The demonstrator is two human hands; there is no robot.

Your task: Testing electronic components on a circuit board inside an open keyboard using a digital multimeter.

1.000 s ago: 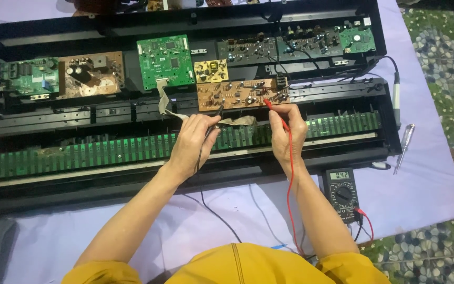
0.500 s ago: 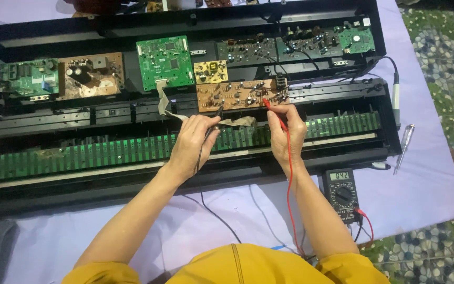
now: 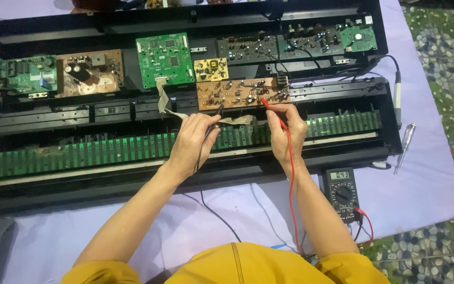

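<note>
Your left hand (image 3: 194,141) is closed around a black probe (image 3: 217,113), its tip resting on the brown circuit board (image 3: 240,93) just beyond your fingertips. Your right hand (image 3: 286,131) pinches a red probe (image 3: 270,106) between thumb and fingers, the tip touching the same board a little to the right of the black one. The two hands sit near each other, apart, over the long green strip of contacts (image 3: 106,150) that runs out to the left of your left hand. A red lead (image 3: 291,194) drops from your right hand back along your forearm. Just right of that forearm, on the lilac cloth (image 3: 426,179), lies a black multimeter (image 3: 342,192) with its display lit. Beyond your left hand sits a green board (image 3: 165,59); a small yellow board (image 3: 210,69) lies between it and the brown one. Farther right of your right hand, a screwdriver (image 3: 404,145) rests on the cloth.
</note>
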